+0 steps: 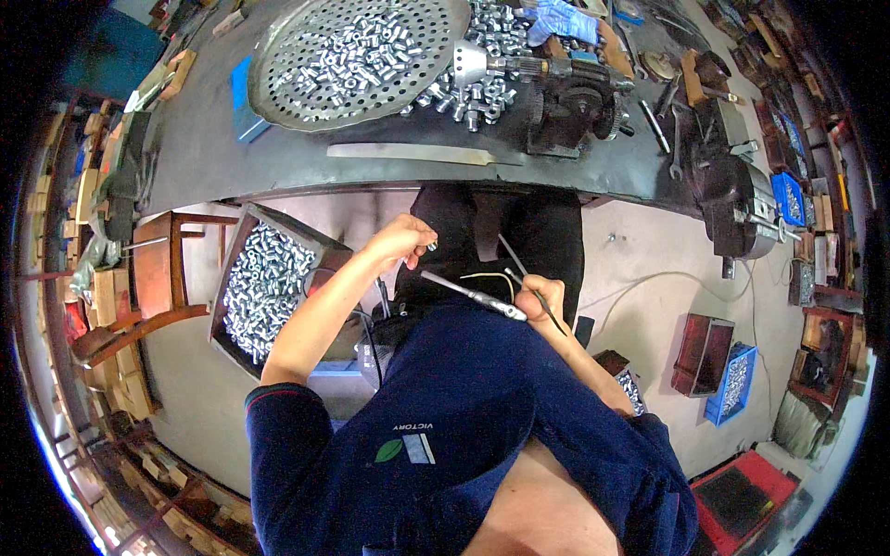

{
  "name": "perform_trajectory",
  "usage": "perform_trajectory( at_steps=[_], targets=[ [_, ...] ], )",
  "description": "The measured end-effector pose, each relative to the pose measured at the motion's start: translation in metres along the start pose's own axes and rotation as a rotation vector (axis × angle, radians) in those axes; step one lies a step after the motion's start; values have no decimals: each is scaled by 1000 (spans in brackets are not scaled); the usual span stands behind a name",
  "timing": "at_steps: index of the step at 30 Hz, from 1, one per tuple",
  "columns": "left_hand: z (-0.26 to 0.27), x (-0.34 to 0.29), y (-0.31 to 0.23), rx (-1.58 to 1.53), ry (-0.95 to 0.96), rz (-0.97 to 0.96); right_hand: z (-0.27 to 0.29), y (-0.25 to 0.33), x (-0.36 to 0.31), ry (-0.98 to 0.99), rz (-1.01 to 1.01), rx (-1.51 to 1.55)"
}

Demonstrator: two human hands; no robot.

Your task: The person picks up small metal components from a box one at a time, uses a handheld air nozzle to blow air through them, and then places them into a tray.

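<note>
My left hand (405, 243) is raised over my lap, its fingertips pinched on a small shiny metal fitting (432, 246). Lower and to the right, my right hand (540, 298) is closed around a slim dark rod-like tool (512, 255), which slants up and left out of the fist. A slender silver tool with a thicker grip (477, 296) lies across my lap, its thick end beside the right hand; I cannot tell whether the fingers touch it. Close to it curves a thin pale-yellow tube (489, 275). To the left of my left arm stands a crate (243, 232) full of similar fittings.
On the dark workbench (278, 167) ahead sit a perforated metal tray (269, 88) heaped with fittings, a loose pile (473, 107), a clamping machine (570, 107), a flat metal strip (408, 153) and a blue glove (564, 20). A vise (742, 208) stands right; a wooden chair (167, 269) left.
</note>
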State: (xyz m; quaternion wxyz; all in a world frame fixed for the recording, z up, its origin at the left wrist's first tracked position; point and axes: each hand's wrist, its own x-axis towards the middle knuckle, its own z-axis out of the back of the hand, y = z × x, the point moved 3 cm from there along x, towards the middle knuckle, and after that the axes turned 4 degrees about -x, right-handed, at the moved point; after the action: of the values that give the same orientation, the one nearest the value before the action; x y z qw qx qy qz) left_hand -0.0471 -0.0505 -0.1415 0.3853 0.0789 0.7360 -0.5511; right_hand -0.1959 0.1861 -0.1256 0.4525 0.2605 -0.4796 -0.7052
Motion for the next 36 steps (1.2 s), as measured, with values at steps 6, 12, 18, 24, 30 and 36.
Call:
perform_trajectory(
  at_steps=[6,12,18,24,30,36],
  targets=[
    [4,-3,-5,41,-137,-8,-7,-8,-3,16,-46,3],
    [16,-4,-6,7,-94,-53,-1,26,24,75,93,-5],
    [7,-38,-52,-239,-37,-301,-18,59,60,122,367,-31],
    [-39,-56,-89,-786,65,-701,-15,90,89,24,294,78],
    [-67,-39,-103,-1024,96,-664,-33,69,93,-61,73,350],
    [-71,-47,-105,-1061,88,-606,-27,101,94,-18,274,163]
  ],
)
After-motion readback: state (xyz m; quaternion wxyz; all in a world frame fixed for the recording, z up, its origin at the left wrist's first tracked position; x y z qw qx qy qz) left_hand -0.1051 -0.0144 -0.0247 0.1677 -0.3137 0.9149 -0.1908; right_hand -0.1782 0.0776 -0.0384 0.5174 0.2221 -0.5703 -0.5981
